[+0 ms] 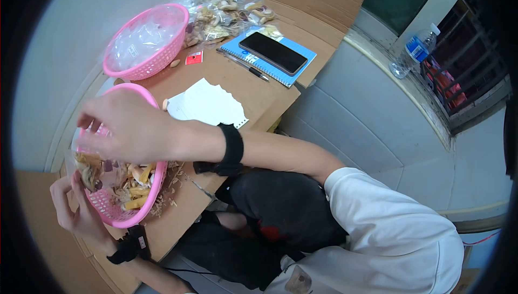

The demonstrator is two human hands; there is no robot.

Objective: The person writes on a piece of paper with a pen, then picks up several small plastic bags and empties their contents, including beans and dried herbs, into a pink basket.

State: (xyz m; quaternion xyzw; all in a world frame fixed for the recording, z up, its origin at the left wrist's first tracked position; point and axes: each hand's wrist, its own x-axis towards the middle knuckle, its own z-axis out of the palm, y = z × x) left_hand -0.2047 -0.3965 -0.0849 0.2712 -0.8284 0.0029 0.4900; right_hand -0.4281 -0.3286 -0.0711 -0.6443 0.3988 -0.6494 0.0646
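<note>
My left hand [73, 210] pinches the edge of a clear plastic bag [96, 174] with brownish dried pieces in it, perhaps mushrooms. Beneath the bag, a pink basket [159, 189] holds loose dried pieces [141, 183], some yellow and stick-like, others pale. Over the far part of this basket hovers my right hand [127, 127], slightly blurred. Its fingers are bent, with a gap between them and the thumb, and nothing shows in them. Black straps circle both wrists.
A second pink basket [175, 46] holds clear bags. Filled bags [221, 16] pile up behind it. A phone [274, 52] lies on a blue notebook [302, 63], beside a pen [251, 69]. Torn white paper [202, 102] and a red packet [194, 57] lie on the cardboard. A bottle [415, 51] stands on the ledge.
</note>
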